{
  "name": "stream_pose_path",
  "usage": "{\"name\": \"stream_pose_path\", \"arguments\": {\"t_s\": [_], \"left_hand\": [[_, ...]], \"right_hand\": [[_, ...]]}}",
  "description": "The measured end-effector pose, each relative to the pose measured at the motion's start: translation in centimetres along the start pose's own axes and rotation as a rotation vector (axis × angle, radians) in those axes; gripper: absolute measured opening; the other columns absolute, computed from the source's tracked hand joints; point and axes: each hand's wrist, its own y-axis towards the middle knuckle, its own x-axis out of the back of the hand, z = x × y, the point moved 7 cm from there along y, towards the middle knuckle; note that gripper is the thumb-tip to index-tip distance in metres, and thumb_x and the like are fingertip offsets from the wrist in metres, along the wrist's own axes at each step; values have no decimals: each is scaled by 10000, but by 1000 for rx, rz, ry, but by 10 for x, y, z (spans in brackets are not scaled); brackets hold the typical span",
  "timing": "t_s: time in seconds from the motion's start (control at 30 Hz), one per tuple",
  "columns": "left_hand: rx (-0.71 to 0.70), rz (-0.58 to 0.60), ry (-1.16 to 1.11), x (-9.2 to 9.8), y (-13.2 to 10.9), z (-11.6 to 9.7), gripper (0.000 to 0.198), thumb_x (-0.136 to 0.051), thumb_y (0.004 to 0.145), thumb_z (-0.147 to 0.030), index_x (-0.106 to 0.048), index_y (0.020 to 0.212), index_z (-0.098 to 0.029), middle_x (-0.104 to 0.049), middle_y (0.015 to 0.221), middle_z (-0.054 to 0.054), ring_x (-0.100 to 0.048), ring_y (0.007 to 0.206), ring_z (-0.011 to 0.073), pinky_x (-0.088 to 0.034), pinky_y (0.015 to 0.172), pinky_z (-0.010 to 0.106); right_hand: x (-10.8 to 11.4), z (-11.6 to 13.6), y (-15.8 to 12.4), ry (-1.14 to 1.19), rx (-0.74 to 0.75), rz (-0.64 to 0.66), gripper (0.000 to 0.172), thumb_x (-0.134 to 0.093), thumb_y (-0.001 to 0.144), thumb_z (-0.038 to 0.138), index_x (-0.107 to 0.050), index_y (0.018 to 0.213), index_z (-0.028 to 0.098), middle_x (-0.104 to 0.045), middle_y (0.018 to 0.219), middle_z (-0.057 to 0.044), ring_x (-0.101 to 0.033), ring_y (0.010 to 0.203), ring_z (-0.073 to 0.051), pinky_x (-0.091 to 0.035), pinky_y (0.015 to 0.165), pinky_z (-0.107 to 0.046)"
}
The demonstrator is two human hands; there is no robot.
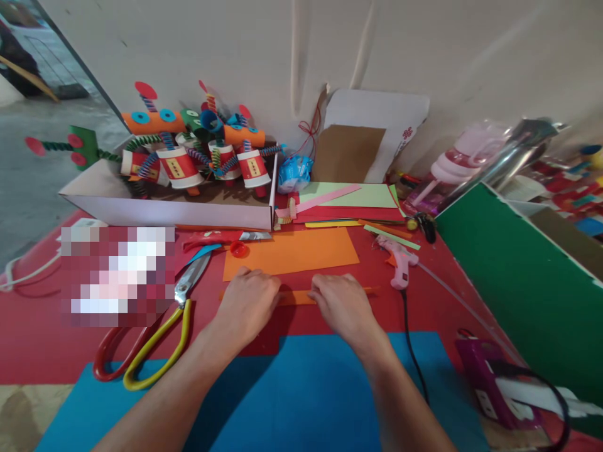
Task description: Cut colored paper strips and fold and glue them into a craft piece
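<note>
My left hand (249,300) and my right hand (342,304) rest side by side on the red table cover, both curled down onto a narrow orange paper strip (296,297) that runs between them and sticks out to the right. The fingers of both hands are closed on the strip. Just beyond the strip lies a larger orange paper sheet (292,252). A blue paper sheet (301,389) lies under my forearms.
Large scissors (160,326) with red and yellow handles lie to the left. A pink glue gun (399,260) with a black cord sits at the right. A white box (164,210) of paper-cup figures stands behind, coloured paper sheets (348,204) beside it, a green board (513,276) at right.
</note>
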Motion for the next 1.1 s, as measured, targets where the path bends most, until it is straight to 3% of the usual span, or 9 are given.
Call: {"name": "stream_pose_path", "arguments": {"t_s": [0.6,0.87,1.1], "left_hand": [[16,11,11,0,-1,-3,266,-423,885,-173,-662,770,-153,-682,752,108,-642,802,248,-427,756,369],[23,68,-2,-2,1,-2,271,-434,898,-205,-663,763,-154,-681,768,115,-638,803,278,-425,750,395],[-14,6,-21,-2,0,-3,299,-417,898,-201,-669,743,-155,-665,726,113,-629,766,272,-418,743,402]], "right_hand": [[5,-5,-3,-4,-52,-36,126,-559,897,299,-578,888,174,-694,792,-55,-629,765,-195,-295,660,-299],[12,-42,-16,115,-188,-21,77,-554,882,232,-586,815,208,-686,752,-9,-603,705,-156,-237,564,-264],[7,-69,-22,289,-192,12,67,-551,869,240,-577,819,204,-670,773,-3,-579,692,-136,-273,594,-248]]}}
